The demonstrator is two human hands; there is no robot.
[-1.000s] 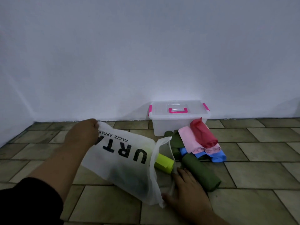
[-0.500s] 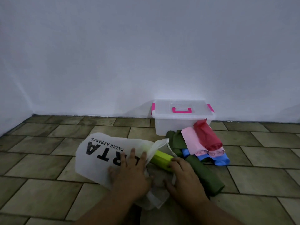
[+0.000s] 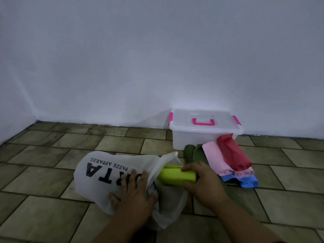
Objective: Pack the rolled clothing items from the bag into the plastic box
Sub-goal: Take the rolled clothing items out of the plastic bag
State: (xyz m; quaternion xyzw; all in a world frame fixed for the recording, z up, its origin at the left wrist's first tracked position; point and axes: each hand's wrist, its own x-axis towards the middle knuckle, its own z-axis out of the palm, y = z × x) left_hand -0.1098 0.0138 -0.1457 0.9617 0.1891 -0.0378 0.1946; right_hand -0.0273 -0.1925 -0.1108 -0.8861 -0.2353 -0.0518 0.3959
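Observation:
A white fabric bag (image 3: pixel 98 171) with black lettering lies flat on the tiled floor. My left hand (image 3: pixel 134 192) presses down on it near its mouth, fingers spread. My right hand (image 3: pixel 203 183) grips a lime-green rolled garment (image 3: pixel 172 175) that sticks halfway out of the bag's mouth. The clear plastic box (image 3: pixel 189 139) with pink handle and clips stands shut against the wall. In front of it lie a red roll (image 3: pixel 231 153), a pink roll (image 3: pixel 213 158), a blue roll (image 3: pixel 245 181) and dark green rolls (image 3: pixel 192 153).
The white wall runs right behind the box. Brown floor tiles (image 3: pixel 52 181) spread to the left and to the right of the pile. A corner of the room sits at the far left.
My left hand let go of the bag's far end and came down flat near its mouth. My right hand closed round the lime-green roll and drew it further out to the right.

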